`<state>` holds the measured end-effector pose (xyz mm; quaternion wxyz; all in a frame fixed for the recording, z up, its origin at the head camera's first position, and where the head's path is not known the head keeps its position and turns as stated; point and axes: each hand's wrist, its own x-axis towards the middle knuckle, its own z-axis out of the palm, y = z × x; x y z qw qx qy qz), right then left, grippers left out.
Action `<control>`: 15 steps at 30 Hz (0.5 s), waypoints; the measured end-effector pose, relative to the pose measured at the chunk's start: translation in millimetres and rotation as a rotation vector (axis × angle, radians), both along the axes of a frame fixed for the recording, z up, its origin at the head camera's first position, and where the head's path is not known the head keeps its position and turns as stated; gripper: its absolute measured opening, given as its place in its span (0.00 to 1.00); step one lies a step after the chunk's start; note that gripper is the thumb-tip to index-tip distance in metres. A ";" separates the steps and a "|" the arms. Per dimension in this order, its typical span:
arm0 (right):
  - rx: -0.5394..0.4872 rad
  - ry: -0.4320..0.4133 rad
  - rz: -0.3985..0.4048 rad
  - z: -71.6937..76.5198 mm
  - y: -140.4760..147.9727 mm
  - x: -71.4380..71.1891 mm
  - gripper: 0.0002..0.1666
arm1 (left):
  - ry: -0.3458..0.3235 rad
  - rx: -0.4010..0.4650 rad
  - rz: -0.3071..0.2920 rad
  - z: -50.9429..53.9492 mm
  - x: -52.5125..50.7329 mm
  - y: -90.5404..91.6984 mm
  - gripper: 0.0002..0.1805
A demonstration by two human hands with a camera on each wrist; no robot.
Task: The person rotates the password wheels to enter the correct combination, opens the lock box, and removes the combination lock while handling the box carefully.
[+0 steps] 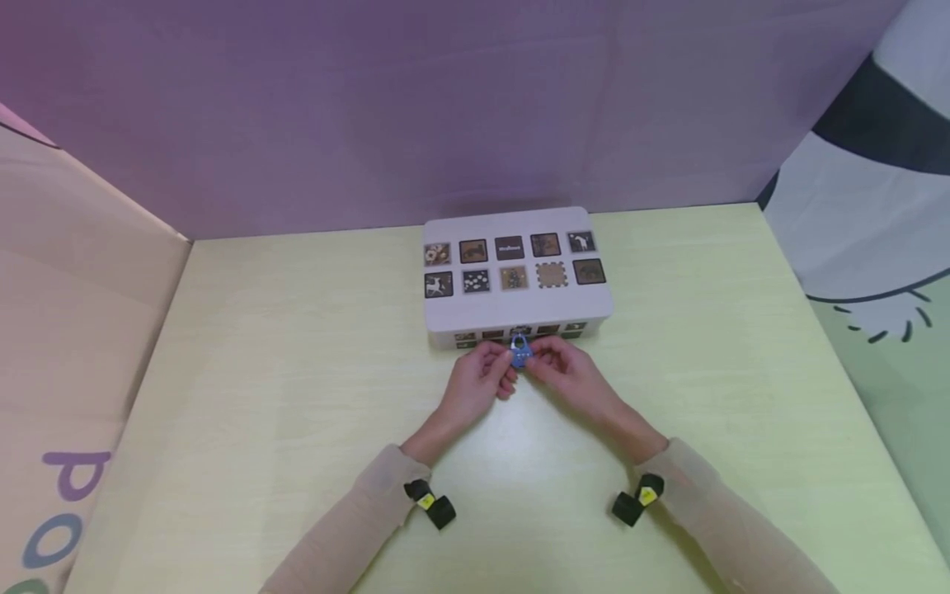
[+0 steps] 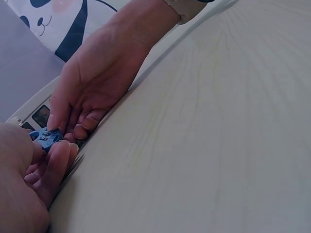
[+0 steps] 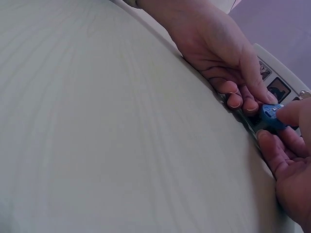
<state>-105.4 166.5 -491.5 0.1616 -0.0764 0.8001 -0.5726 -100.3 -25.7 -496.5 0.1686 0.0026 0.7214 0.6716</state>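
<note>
Fingers, left hand [image 1: 473, 379]: we see them pinching the left side of the blue padlock [image 1: 521, 355].
Box [image 1: 512, 310]: white, printed with pictured squares, near the far edge of the table [image 1: 297, 371].
Padlock: between both hands, at the middle of the box's front side.
Fingers, right hand [image 1: 575, 381]: clamped on the padlock's right side.

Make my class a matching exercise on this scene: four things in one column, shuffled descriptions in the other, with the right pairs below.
1. padlock
2. box
3. table
4. backdrop

A. pale, wood-grained, beneath the box
B. purple, behind the table
C. blue, held by left hand and right hand
D. white, printed with small pictures

Pairs: 1-C, 2-D, 3-A, 4-B
</note>
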 end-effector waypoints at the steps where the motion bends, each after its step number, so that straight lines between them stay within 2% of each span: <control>1: 0.006 -0.003 -0.002 0.5 -0.3 -0.2 0.16 | 0.001 0.000 0.001 -0.1 -0.1 0.0 0.11; 15: 0.024 -0.046 -0.008 -0.3 -1.0 -1.0 0.17 | -0.003 -0.007 0.006 1.8 0.4 0.5 0.11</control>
